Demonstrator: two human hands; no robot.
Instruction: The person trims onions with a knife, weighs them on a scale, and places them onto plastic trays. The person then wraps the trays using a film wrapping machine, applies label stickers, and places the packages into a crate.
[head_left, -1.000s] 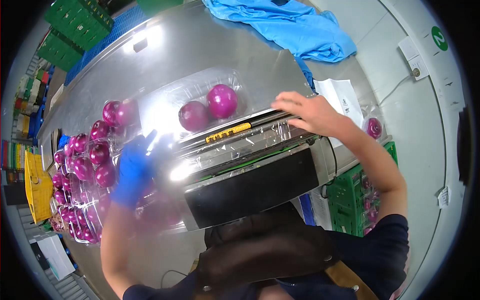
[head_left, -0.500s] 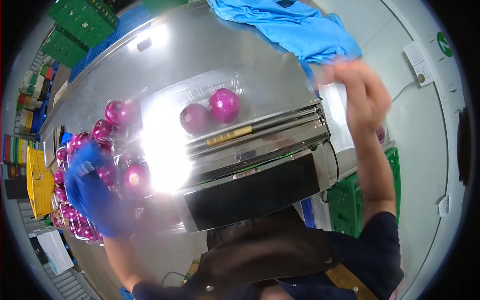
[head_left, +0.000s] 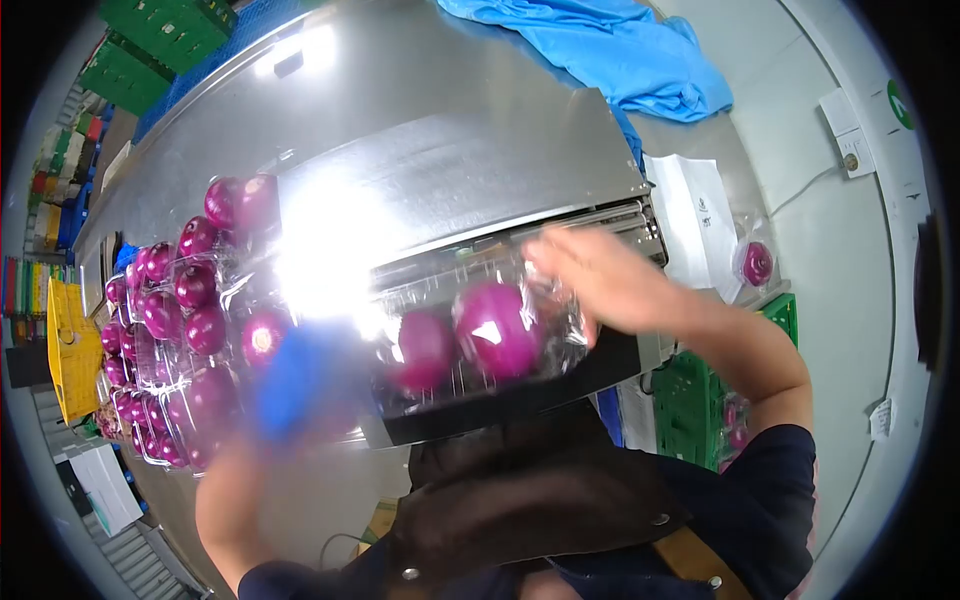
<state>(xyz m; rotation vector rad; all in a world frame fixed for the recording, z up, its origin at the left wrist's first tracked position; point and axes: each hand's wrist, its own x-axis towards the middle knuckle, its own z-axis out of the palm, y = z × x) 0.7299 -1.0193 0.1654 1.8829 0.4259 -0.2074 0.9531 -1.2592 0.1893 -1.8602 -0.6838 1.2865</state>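
Observation:
A clear plastic tray (head_left: 470, 385) with two red onions (head_left: 498, 330) is over the front of the wrapping machine (head_left: 620, 358). My right hand (head_left: 605, 280) is bare and closed on the right end of this tray. My left hand (head_left: 295, 385), in a blue glove, is smeared by motion left of the tray; its fingers cannot be made out, nor whether it touches the tray. Many packed onions (head_left: 195, 285) in clear trays lie beyond my left hand.
The steel table (head_left: 400, 80) carries a blue cloth (head_left: 620, 55) at its back right. White paper (head_left: 690, 215) and a packed onion (head_left: 757, 263) lie right. Green crates (head_left: 695, 400) stand below right, a yellow crate (head_left: 72, 350) far left.
The two-onion tray has moved from behind the machine's bars toward me. My right hand has come down from the right onto it. My left hand has moved right, away from the packed onions.

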